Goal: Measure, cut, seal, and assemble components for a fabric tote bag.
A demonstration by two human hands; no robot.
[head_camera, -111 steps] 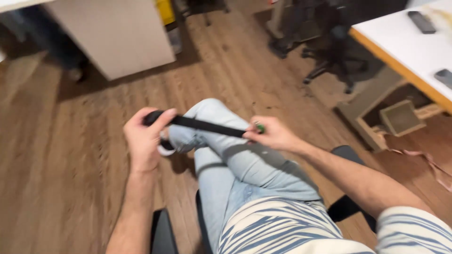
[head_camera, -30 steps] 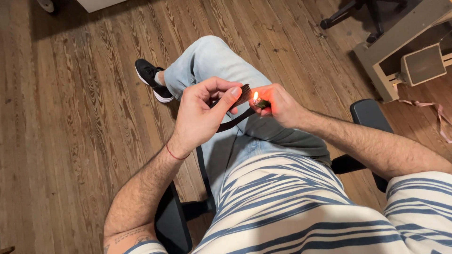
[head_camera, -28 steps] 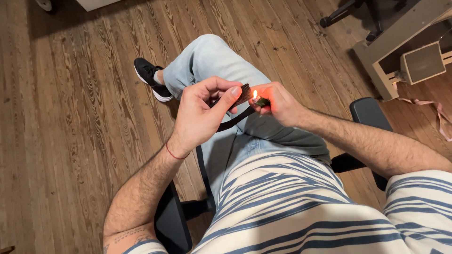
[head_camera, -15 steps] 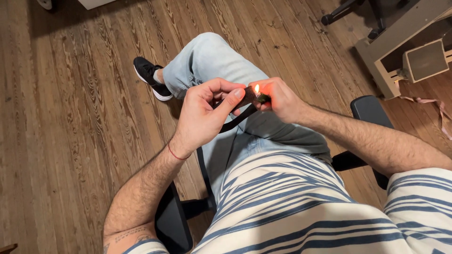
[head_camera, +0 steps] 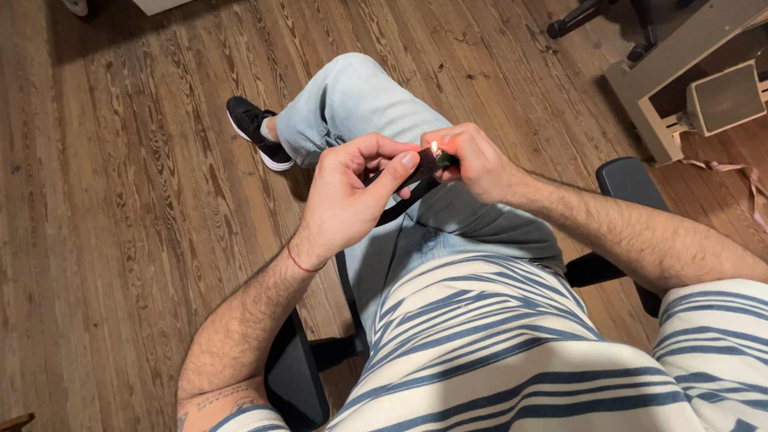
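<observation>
My left hand (head_camera: 352, 196) pinches the end of a black webbing strap (head_camera: 404, 200) between thumb and fingers, above my lap. The strap hangs down from it across my jeans (head_camera: 360, 100) toward the chair. My right hand (head_camera: 476, 164) grips a small green lighter (head_camera: 444, 160), mostly hidden by the fingers. A small flame (head_camera: 434, 146) burns at the lighter's top, right at the strap's cut end. The two hands almost touch.
I sit on a black office chair with armrests (head_camera: 628, 180) on a wooden plank floor (head_camera: 144, 184). My black shoe (head_camera: 256, 132) rests ahead. A wooden desk leg and a small box (head_camera: 724, 96) stand at the upper right, a chair base beyond.
Earlier both hands held the strap stretched across my knee. Since a second ago the flame stays at the strap end and has shrunk; the hands have barely shifted.
</observation>
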